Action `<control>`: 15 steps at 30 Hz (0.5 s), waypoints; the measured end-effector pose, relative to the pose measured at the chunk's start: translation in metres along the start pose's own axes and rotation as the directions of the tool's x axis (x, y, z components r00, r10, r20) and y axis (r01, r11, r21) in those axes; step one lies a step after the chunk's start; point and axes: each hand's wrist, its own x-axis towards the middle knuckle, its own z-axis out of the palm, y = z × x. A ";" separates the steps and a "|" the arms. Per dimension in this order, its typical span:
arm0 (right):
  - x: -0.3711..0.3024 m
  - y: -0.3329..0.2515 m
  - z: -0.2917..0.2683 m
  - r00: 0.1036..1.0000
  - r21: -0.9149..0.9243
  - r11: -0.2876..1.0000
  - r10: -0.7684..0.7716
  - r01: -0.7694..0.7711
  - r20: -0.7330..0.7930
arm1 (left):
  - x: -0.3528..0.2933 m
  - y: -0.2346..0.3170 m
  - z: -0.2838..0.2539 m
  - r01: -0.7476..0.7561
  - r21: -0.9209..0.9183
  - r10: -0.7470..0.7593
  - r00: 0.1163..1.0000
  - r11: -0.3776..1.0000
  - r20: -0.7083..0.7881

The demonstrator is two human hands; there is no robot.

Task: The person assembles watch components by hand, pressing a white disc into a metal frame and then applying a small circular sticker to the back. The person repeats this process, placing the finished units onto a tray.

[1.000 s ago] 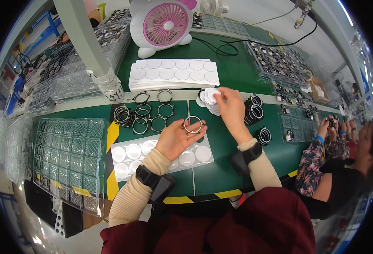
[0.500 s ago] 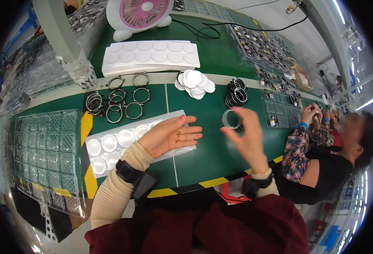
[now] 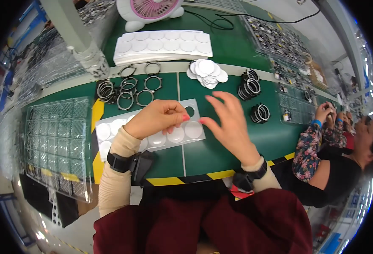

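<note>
Over the right part of a sheet of round white stickers (image 3: 176,134), my left hand (image 3: 159,118) is closed, thumb and fingertips pinched together. Whatever it may hold is too small to make out. A round gap showing green lies in the sheet beside those fingertips. My right hand (image 3: 229,122) hovers just right of the sheet, thumb and fingers apart, with nothing in it. Further right stands a short stack of round watch cases (image 3: 260,113), and behind it a taller stack of watch cases (image 3: 249,88). Loose watch cases (image 3: 145,97) lie beyond my left hand.
A pile of white discs (image 3: 207,73) sits behind the sheet. Farther back are a stack of white sticker sheets (image 3: 163,46) and a pink-and-white fan (image 3: 152,10). A clear compartment tray (image 3: 57,139) stands left, another tray (image 3: 298,106) right. A co-worker (image 3: 330,165) sits at right.
My right hand has let go of a watch case, now in the short stack, and moved left to the sheet. My left hand has gone from spread fingers to a pinch. The view has shifted.
</note>
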 end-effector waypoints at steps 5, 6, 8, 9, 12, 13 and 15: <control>0.032 -0.014 0.026 0.914 0.034 0.998 0.031 -0.049 0.404 | -0.027 -0.020 0.019 0.222 0.785 0.209 0.890 0.579 -0.406; 0.037 -0.016 0.026 0.833 0.030 0.994 0.075 -0.110 0.548 | -0.026 -0.028 0.020 0.158 0.796 0.274 0.885 0.584 -0.376; 0.048 -0.017 0.021 0.774 0.076 0.979 0.099 -0.187 0.626 | -0.025 -0.038 0.023 0.025 0.814 0.402 0.861 0.580 -0.313; 0.051 -0.016 0.017 0.703 0.100 0.956 0.130 -0.275 0.699 | -0.024 -0.038 0.025 0.039 0.811 0.397 0.858 0.584 -0.327; 0.048 -0.010 0.019 0.649 0.232 0.891 0.088 -0.391 0.755 | -0.017 -0.036 0.028 -0.113 0.771 0.409 0.890 0.626 -0.201; 0.043 -0.007 0.021 0.680 0.344 0.839 0.041 -0.421 0.732 | -0.017 -0.037 0.028 -0.101 0.769 0.406 0.888 0.631 -0.216; 0.038 -0.006 0.023 0.710 0.454 0.777 -0.013 -0.436 0.704 | -0.015 -0.038 0.028 -0.101 0.767 0.407 0.886 0.634 -0.221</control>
